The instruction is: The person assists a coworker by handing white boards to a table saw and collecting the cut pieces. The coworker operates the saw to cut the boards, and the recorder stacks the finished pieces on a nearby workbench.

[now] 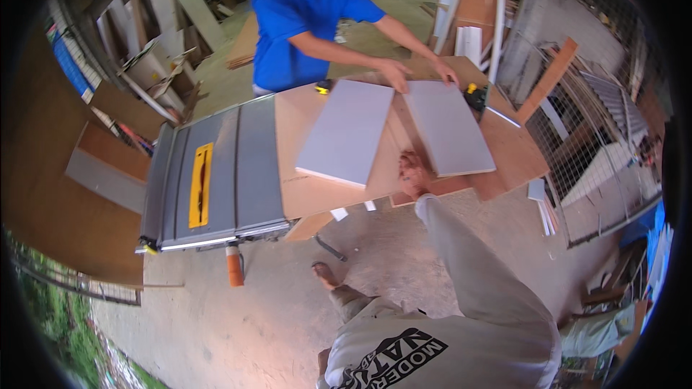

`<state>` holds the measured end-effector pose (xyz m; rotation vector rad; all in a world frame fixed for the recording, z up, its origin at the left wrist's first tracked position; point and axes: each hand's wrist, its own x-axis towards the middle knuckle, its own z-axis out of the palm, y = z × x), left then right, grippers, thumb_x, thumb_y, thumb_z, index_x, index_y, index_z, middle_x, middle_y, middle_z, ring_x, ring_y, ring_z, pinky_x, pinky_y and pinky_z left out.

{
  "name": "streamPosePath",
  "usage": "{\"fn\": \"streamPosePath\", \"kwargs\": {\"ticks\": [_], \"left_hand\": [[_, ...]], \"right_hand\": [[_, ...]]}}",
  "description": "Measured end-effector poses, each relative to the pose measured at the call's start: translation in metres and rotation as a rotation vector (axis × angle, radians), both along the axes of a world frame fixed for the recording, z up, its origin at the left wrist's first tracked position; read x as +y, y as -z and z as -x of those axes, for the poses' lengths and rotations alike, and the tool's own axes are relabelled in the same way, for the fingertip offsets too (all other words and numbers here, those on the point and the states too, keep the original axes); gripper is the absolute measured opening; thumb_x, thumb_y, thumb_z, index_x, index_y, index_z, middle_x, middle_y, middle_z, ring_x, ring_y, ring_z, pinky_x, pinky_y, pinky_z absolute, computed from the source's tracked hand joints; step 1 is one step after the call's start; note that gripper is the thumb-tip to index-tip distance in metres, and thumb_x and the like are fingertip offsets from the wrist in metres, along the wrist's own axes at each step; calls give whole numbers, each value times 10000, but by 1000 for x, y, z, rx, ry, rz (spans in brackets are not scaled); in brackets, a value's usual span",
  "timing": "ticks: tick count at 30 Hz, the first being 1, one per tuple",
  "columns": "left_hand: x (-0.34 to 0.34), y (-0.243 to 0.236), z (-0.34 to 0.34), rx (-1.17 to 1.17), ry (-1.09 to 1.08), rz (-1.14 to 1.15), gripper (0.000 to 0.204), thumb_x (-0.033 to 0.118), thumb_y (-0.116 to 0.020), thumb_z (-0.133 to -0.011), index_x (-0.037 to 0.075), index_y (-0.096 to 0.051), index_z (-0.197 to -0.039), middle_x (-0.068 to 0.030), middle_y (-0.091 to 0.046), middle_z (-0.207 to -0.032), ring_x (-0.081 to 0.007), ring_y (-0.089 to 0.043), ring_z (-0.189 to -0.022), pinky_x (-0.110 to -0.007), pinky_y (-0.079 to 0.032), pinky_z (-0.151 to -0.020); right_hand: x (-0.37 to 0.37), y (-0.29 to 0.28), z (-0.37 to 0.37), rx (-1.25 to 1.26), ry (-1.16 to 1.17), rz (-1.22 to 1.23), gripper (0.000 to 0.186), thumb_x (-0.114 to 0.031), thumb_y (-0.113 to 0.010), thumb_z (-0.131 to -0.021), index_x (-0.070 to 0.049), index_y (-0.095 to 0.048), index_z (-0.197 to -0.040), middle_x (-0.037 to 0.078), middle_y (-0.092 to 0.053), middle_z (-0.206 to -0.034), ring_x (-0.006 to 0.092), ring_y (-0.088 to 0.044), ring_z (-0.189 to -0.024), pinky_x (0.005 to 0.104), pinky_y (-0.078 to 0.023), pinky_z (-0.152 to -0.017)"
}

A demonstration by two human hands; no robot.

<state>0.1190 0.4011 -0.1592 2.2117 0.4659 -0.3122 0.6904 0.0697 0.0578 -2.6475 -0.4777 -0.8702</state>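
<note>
My right hand (415, 174) reaches out on a grey-sleeved arm and lies on the brown plywood top (317, 198). It sits in the gap between two pale grey panels, against the near left corner of the right panel (450, 130). Whether its fingers grip that corner is not clear. The left panel (346, 130) lies flat beside it. My left hand is out of sight. Across the top, a person in a blue shirt (288, 21) has both hands (395, 72) on the far end of the right panel.
A table saw (245, 166) with a grey top and a yellow insert (200, 184) adjoins the plywood on the left. On the far edge lie a yellow tape measure (323, 87) and a yellow-black tool (474, 95). Wire mesh fencing (591, 144) stands at right, with stacked boards behind.
</note>
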Motion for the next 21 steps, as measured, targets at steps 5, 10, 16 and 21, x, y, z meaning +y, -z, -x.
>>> {"fn": "streamPosePath", "kwargs": {"ticks": [5, 10, 16, 21], "left_hand": [[3, 14, 27, -62, -36, 21, 126, 226, -572, -766, 117, -629, -793, -139, -657, -757, -316, -655, -754, -437, -513, -645], [-9, 26, 41, -67, -172, 39, 131, 236, -581, -762, 123, -631, -805, -139, -654, -752, -320, -652, -758, -435, -513, -652], [-22, 53, 39, -62, 57, -200, 210, 255, -606, -740, 130, -674, -894, -151, -669, -828, -312, -653, -796, -417, -517, -696], [-7, 26, 27, -156, 10, -64, 203, 253, -607, -736, 124, -672, -880, -152, -667, -824, -312, -652, -788, -415, -516, -692]], "right_hand": [[-21, 56, -27, 245, -508, -801, 282, -3, -508, -842, -32, -546, -1120, 94, -529, -1200, 222, -515, -1109, 304, -439, -931], [-4, 0, -4, -102, -60, -95, 162, -12, -540, -812, -8, -578, -969, 164, -585, -1126, 346, -542, -1073, 423, -467, -911], [-7, -6, -3, -122, -38, -50, 185, 7, -532, -806, -5, -591, -981, 158, -599, -1119, 330, -554, -1064, 401, -481, -881], [-8, -1, 3, -29, -95, -171, 197, -7, -545, -792, -19, -588, -984, 127, -597, -1108, 316, -567, -1026, 369, -503, -829]]}}
